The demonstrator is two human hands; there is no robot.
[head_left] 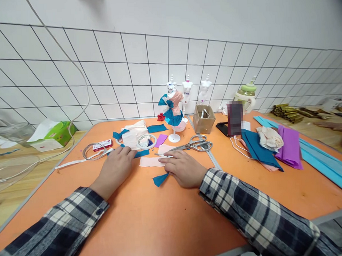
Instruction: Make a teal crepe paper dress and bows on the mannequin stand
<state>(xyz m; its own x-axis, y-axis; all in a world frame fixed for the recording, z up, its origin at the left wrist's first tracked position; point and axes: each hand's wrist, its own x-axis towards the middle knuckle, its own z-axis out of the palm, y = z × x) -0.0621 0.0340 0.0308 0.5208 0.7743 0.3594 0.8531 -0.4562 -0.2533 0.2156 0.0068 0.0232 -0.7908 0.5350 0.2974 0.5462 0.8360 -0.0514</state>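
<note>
My left hand (pixel 116 166) rests knuckles-up on the orange table (pixel 152 223), its curled fingers touching a teal paper scrap (pixel 141 153) next to a pale pink paper strip (pixel 151 161). My right hand (pixel 182 167) lies on the right end of that strip, fingers bent and pressed down on it. A teal scrap (pixel 161 179) lies by my right wrist. Silver scissors (pixel 196 144) sit just beyond my right hand. A small mannequin (pixel 173 111) in a teal and pink paper dress stands behind.
Tape rolls (pixel 146 141), a small red box (pixel 102 145), a cardboard box (pixel 204 119) and bare mannequins (pixel 205 89) stand at the back. Folded teal and purple paper (pixel 274 146) lies right, a tissue pack (pixel 53 134) left. A wire grid (pixel 101 78) lines the wall.
</note>
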